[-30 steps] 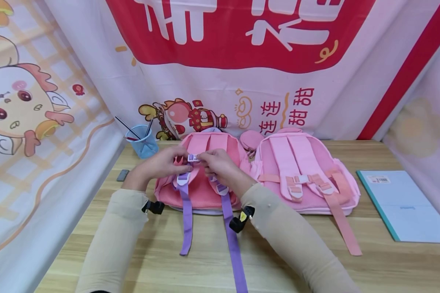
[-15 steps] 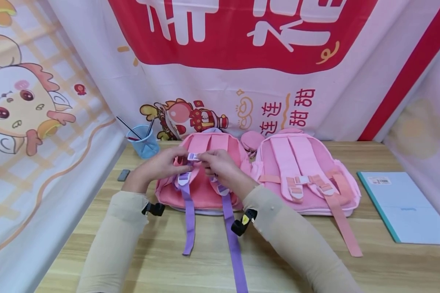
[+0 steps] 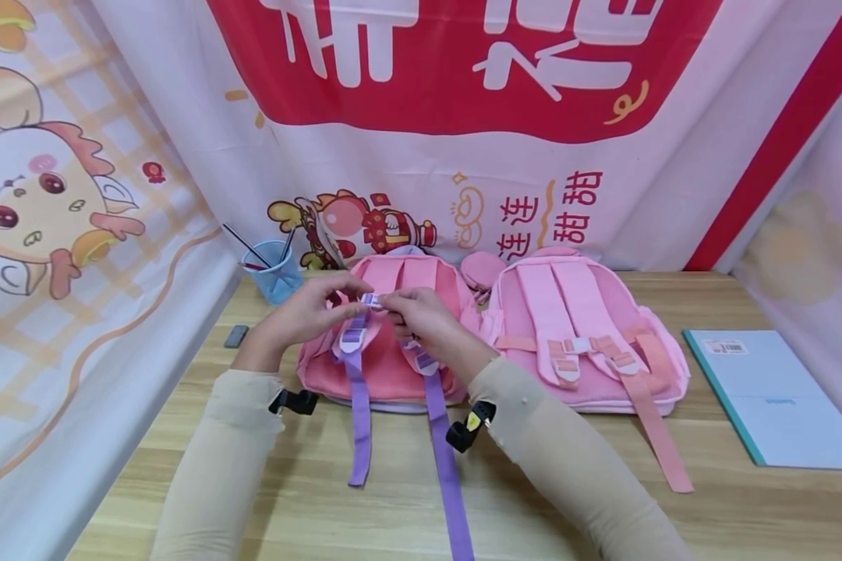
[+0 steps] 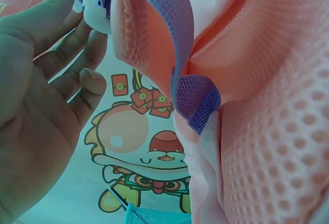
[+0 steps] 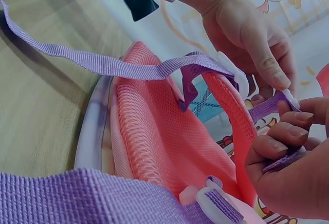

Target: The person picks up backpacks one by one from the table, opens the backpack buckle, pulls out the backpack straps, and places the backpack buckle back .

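Observation:
A small white chest-strap buckle (image 3: 370, 300) on purple webbing is held above the back panel of a pink backpack (image 3: 393, 382). My left hand (image 3: 309, 312) pinches the buckle's left side between thumb and fingers; in the left wrist view the left hand's other fingers (image 4: 72, 54) are spread near a white strap adjuster. My right hand (image 3: 424, 318) grips the buckle's right side. Purple webbing (image 5: 285, 161) runs inside the right hand's curled fingers in the right wrist view. Fingertips hide much of the buckle. Two purple strap tails (image 3: 360, 436) hang down onto the table.
A second pink backpack (image 3: 533, 312), its chest buckle (image 3: 577, 344) joined, lies to the right. A blue mesh pen cup (image 3: 277, 276) and a small grey object (image 3: 235, 336) are left. A light-blue folder (image 3: 786, 397) lies far right. Printed cloth walls surround the wooden table (image 3: 568, 483).
My left hand has risen slightly and shifted right, its fingers and thumb further apart below the buckle. The buckle has tilted a little. The left strap tail has swung slightly.

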`<state>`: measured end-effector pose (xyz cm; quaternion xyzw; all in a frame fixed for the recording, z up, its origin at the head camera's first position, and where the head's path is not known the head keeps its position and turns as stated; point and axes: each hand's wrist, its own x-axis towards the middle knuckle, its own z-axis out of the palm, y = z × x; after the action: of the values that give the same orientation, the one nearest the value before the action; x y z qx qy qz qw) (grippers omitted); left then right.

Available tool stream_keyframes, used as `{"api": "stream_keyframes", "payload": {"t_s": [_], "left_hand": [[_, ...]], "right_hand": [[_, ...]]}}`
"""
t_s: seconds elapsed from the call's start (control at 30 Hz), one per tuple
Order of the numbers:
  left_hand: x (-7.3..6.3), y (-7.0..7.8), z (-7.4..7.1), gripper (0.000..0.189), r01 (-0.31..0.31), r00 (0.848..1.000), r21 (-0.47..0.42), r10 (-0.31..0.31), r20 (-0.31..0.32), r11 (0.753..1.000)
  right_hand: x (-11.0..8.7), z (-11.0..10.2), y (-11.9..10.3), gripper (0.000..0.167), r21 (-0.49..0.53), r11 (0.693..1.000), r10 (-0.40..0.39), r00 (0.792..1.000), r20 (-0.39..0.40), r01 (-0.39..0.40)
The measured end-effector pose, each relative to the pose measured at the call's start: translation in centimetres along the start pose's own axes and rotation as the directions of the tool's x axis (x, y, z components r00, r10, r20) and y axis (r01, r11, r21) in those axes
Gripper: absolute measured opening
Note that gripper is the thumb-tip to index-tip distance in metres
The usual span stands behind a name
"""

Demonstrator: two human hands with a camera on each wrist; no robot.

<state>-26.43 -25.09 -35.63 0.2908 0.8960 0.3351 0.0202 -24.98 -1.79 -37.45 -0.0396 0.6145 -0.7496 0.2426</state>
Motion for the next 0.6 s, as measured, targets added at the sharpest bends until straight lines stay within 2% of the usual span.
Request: {"api": "stream_keyframes", "payload": {"t_s": [0.3, 0.4, 0.6], "left_hand": [[0.1, 0.1, 0.0, 0.021, -0.036, 0.999, -0.026, 0.036, -0.02, 0.999], [0.1, -0.1, 0.1, 0.021, -0.039, 0.999, -0.037, 0.038, -0.03, 0.999], [0.0, -0.3, 0.3, 0.02, -0.044, 0.998, -0.06, 0.041, -0.047, 0.997]], "right_hand": [[-0.1, -0.9, 0.0, 0.026, -0.037, 0.999, 0.0, 1.0, 0.011, 0.0], [-0.2, -1.2, 0.0, 0.023, -0.119, 0.993, -0.012, 1.0, -0.013, 0.01], [-0.1, -1.5, 0.1, 0.022, -0.305, 0.952, -0.032, 0.998, -0.059, 0.012]]}}
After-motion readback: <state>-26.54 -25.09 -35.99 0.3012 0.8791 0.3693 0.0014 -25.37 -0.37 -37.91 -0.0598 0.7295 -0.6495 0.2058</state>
